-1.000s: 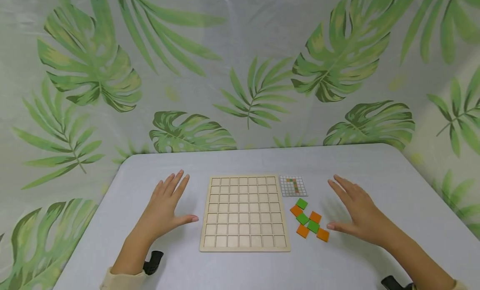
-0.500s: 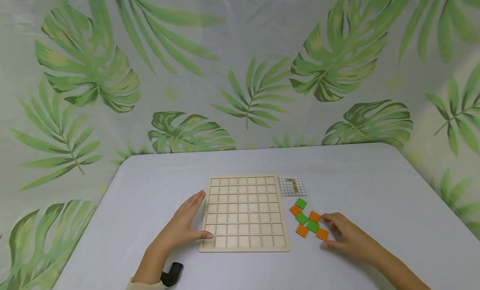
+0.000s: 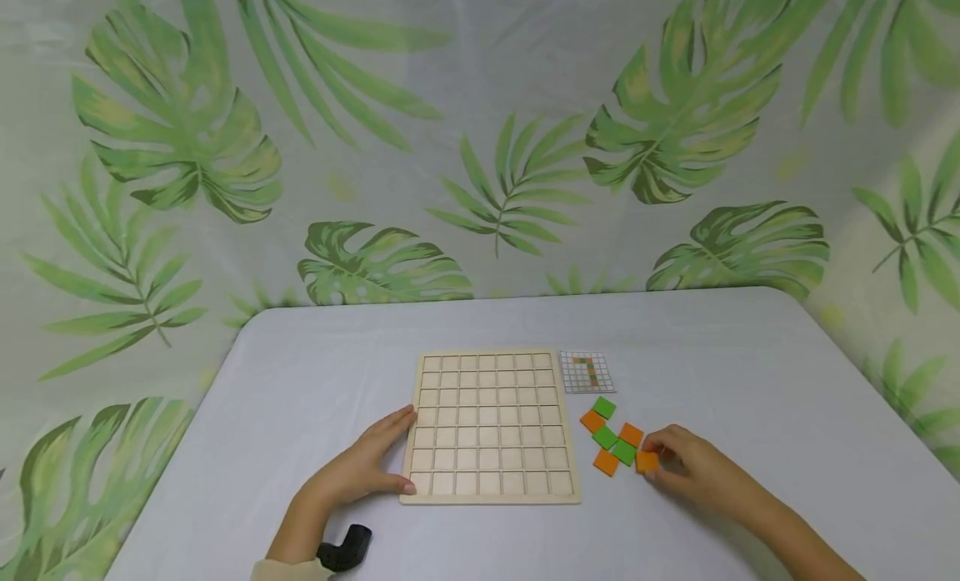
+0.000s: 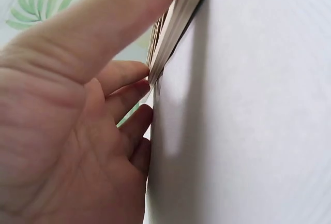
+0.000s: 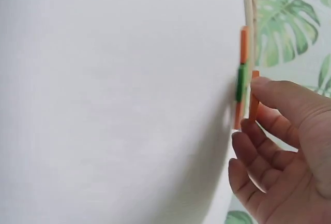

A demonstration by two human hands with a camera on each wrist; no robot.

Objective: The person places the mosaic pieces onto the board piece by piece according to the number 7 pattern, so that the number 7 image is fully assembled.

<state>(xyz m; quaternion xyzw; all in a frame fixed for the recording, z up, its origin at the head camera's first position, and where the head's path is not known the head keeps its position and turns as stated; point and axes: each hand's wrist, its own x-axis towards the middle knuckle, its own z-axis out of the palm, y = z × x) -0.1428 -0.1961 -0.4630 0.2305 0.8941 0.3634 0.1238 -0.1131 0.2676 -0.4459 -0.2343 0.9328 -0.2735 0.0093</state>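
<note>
A wooden grid board (image 3: 487,427) lies flat mid-table with bare cells. My left hand (image 3: 382,458) rests against its left edge, fingers along the side and thumb at the near left corner. In the left wrist view the thumb and fingertips (image 4: 139,74) touch the board's rim (image 4: 181,17). Right of the board lie several green and orange square tiles (image 3: 611,439). My right hand (image 3: 662,461) pinches the nearest orange tile (image 3: 645,461) between thumb and fingers. The right wrist view shows that tile (image 5: 254,105) tipped up off the table.
A small pattern card (image 3: 587,373) with a green and orange figure lies by the board's far right corner. The pale table (image 3: 750,381) ends in rounded far corners against a leaf-print backdrop. A black wrist mount (image 3: 345,549) sits at my left forearm.
Both hands came in from spread, raised positions. The left hand settled against the board's left edge. The right hand dropped to the tiles and took hold of the nearest orange one.
</note>
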